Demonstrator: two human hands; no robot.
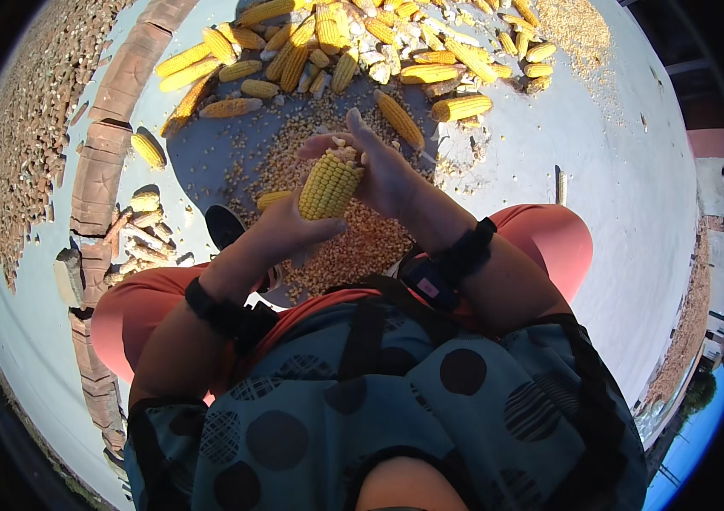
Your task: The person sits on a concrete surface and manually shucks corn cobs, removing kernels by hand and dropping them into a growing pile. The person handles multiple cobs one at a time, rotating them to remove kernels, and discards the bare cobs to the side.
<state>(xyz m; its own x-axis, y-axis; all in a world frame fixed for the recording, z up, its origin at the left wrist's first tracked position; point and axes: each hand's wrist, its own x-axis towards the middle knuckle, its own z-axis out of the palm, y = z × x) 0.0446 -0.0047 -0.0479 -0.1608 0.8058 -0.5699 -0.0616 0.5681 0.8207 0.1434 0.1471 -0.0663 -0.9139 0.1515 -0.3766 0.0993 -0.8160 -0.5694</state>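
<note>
My left hand (291,225) is closed around the lower part of a yellow corn cob (331,184), which is tilted with its upper end away from me. Against that upper end lies the palm side of my right hand (387,167), its fingers extended and apart. Some kernels at the cob's top are loosened, and pale cob shows there. Below both hands spreads a pile of shelled corn kernels (362,246) between my legs. Another yellow cob (274,199) lies partly hidden behind my left hand.
A heap of unshelled corn cobs (330,32) lies ahead. Stripped cobs (145,239) sit at left beside a row of curved roof tiles (101,175). More kernels (575,32) are spread at the far right. One thin stripped cob (561,189) lies near my right knee.
</note>
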